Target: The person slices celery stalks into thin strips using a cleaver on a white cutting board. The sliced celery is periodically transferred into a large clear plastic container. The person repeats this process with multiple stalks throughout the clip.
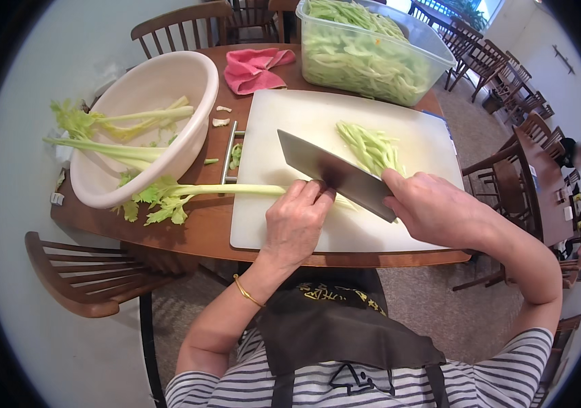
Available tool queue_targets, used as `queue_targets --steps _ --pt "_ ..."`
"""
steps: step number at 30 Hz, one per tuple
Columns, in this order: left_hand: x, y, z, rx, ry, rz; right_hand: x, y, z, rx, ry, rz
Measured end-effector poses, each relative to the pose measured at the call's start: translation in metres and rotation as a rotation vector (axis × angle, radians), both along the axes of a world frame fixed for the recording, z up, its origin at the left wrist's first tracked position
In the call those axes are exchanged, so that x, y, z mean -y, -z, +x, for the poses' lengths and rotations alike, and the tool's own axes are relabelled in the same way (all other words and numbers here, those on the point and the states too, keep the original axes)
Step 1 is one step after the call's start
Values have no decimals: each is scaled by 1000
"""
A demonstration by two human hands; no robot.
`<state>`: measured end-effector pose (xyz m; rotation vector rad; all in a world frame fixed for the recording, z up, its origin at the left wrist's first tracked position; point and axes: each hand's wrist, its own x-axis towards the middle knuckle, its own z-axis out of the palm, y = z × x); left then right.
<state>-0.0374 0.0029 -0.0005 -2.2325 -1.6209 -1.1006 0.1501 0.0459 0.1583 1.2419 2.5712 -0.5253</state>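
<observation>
My left hand (298, 219) presses a celery stalk (239, 189) against the white cutting board (280, 109), its fingertips beside the blade. The stalk's leafy end (168, 199) reaches left past the board's edge, over the wooden table. In my right hand (431, 206) is a cleaver (336, 176), held near the blade's heel, with its broad blade slanting across the stalk. The handle is hidden by my fingers. Beyond the blade lies a small pile of sliced celery (369, 145). A few thin slices (345, 202) show below the blade.
A white basin (206, 115) with celery stalks (122, 148) stands left. Behind the board are a pink cloth (255, 71) and a clear plastic tub (311, 51) of cut celery. A wooden chair (76, 285) stands near left. Two people (571, 153) are at a table on the right.
</observation>
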Motion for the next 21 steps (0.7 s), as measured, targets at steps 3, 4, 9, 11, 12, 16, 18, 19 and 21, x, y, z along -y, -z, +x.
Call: queue_targets --steps 3,4,9,11,12,16,18,19,21 --pt "1 1 0 16 -2 3 3 5 5 -2 2 -25" --pt "1 1 0 23 0 11 3 9 5 -23 6 -22" --pt "1 0 1 36 4 10 7 56 4 -178 -1 56" --pt "0 1 1 35 3 17 -1 56 3 -200 10 60" --pt "0 1 0 38 -1 9 -10 52 1 -204 24 40" --pt "0 2 -1 35 -9 12 -5 16 1 -102 21 39" --pt "1 3 -1 28 -16 7 1 0 -2 -11 19 -10" --pt "2 3 -1 25 -23 -6 1 1 -1 -8 12 -16" --pt "2 5 -1 30 -24 -19 2 6 3 -2 1 -29"
